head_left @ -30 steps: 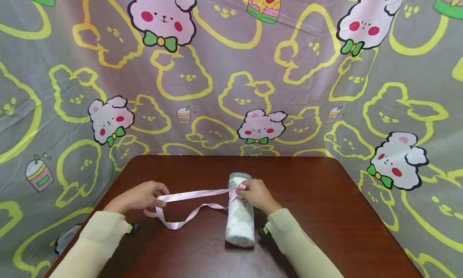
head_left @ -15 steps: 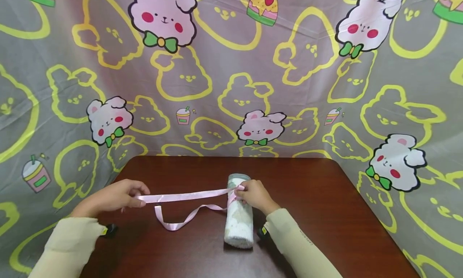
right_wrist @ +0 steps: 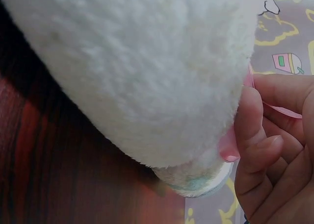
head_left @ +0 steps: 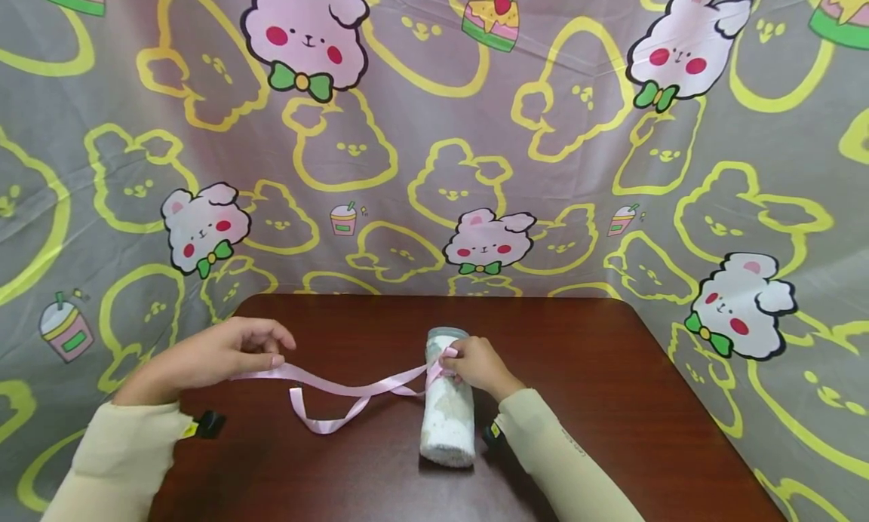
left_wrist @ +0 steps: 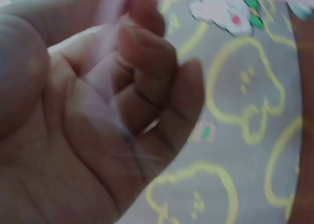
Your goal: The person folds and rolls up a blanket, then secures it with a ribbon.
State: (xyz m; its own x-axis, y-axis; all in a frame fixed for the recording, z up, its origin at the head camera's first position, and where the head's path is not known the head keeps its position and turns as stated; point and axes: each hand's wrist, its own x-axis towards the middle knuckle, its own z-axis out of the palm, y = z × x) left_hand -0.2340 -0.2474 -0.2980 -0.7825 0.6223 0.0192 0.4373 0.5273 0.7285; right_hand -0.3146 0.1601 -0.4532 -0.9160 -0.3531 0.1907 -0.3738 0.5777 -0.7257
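A rolled white fleecy towel [head_left: 449, 428] with greyish patches lies lengthwise on the table, a pink ribbon [head_left: 339, 389] wrapped round its upper part. My right hand [head_left: 480, 365] pinches the ribbon at the roll's right side; the right wrist view shows thumb and finger meeting on the pink band [right_wrist: 228, 145] beside the towel [right_wrist: 147, 77]. Off to the left, my left hand [head_left: 204, 356] holds one long ribbon tail near thumb and forefinger, its other fingers loosely bent. That tail sags toward the roll. The second tail lies curved on the table. In the left wrist view the ribbon is blurred.
The brown table [head_left: 557, 356] has rounded far corners. Patterned grey cloth [head_left: 400, 115] with rabbits and yellow outlines hangs behind and at both sides. Small black devices are strapped at both wrists, below the beige sleeves [head_left: 112, 462].
My left hand has drawn its ribbon tail leftward, leaving the other tail's end behind on the table. The taut tail has since slackened into a sag. My right hand stays at the roll.
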